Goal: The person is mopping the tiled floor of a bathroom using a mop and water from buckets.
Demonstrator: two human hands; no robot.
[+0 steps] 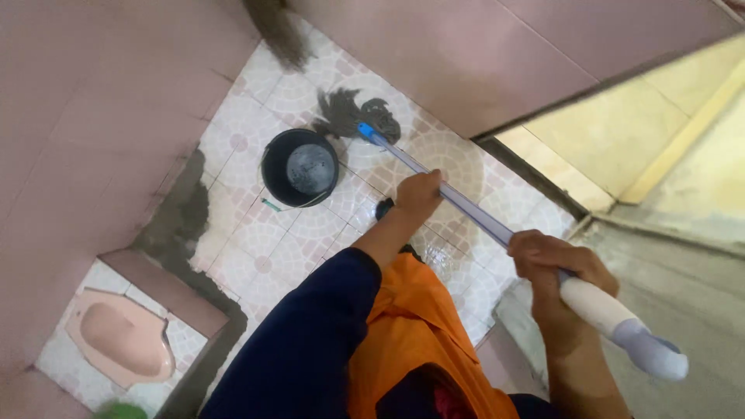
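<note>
Head view: left hand (pixel 417 195) grips mop handle (pixel 466 206) mid-shaft, right hand (pixel 555 268) clasps its end for leverage; mop head (pixel 358 115) on tiled floor (pixel 264 248) beside black bucket (pixel 299 167).

Down on the patterned tile floor (pixel 272 256), white with pink circles, a black bucket (pixel 299 167) stands upright. Just beside it the grey mop head (pixel 353 115) spreads flat on the tiles (touching or apart, hard to tell). A pink squat toilet pan (pixel 120 337) sits on a raised tiled step at lower left.
</note>
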